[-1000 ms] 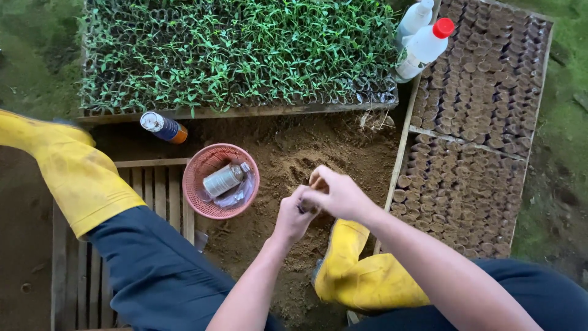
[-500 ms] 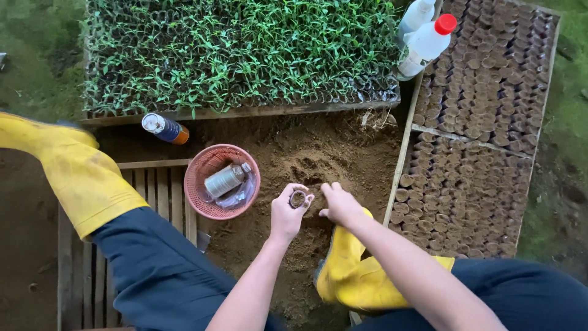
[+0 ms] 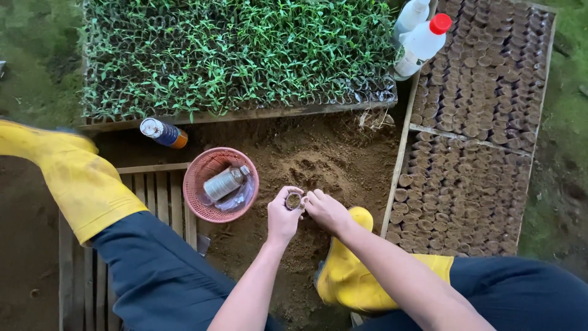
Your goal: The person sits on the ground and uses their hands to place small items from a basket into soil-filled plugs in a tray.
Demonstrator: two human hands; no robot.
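My left hand is closed around a small round seedling pot filled with brown soil, held upright above a loose soil heap. My right hand sits just right of the pot, its fingertips touching the rim and the soil in it. Both hands hover over the heap between my two yellow boots.
A pink mesh basket with a small bottle lies left of the hands, an orange-and-blue can beyond it. A tray of green seedlings is at the back. Rows of soil-filled pots fill frames at right, two white bottles by them.
Both hands have dropped from above the heap toward my body. The right hand, earlier raised over the left, now rests beside the pot with fingers on its top.
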